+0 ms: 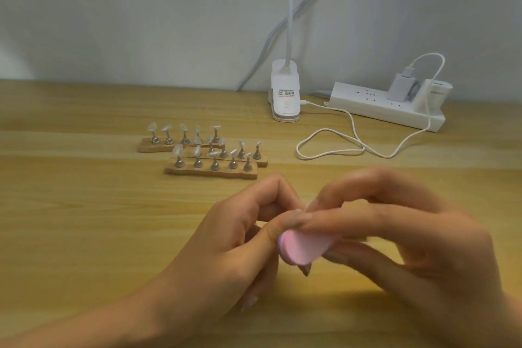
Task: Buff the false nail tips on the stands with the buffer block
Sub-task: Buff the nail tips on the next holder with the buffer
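My right hand (395, 237) grips a pink buffer block (305, 246) with a rounded end, over the near part of the wooden table (84, 206). My left hand (243, 237) has its thumb and forefinger pinched together right at the block's upper edge; what they pinch is hidden, likely one nail stand. Three wooden strips (211, 171) lie further back at centre-left. They carry several small metal stands topped with clear false nail tips (178, 150). Both hands are blurred.
A white clip lamp base (284, 99) stands at the back, its neck rising out of view. A white power strip (389, 106) with chargers lies at the back right, and a white cable (330, 147) loops on the table between them.
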Tool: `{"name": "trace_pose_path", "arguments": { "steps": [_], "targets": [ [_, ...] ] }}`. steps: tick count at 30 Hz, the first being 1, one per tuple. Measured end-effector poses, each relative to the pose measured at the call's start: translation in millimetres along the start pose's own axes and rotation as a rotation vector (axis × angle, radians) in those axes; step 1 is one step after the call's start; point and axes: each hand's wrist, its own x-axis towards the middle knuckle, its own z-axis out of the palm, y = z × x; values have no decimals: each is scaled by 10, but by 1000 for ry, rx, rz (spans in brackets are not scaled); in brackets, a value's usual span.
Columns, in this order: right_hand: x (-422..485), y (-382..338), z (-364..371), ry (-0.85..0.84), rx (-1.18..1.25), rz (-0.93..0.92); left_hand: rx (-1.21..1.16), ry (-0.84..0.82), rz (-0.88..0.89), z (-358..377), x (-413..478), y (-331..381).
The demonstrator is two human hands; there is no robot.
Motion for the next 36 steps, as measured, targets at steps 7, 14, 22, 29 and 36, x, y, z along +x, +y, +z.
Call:
{"name": "trace_pose_path", "arguments": {
  "steps": [7,14,22,29,36],
  "targets": [
    [2,25,-4,25,40,41,33,-10,28,5,-10,13],
    [3,28,-15,37,21,37,33,-12,43,6,3,0],
    [-11,3,-40,45,-1,50,72,-14,49,15,8,-4],
    [-16,1,-37,39,-30,39,100,2,37,29,1,17],
    [-16,-7,-50,22,-23,46,110,6,24,37,10,23]
  ]
}}
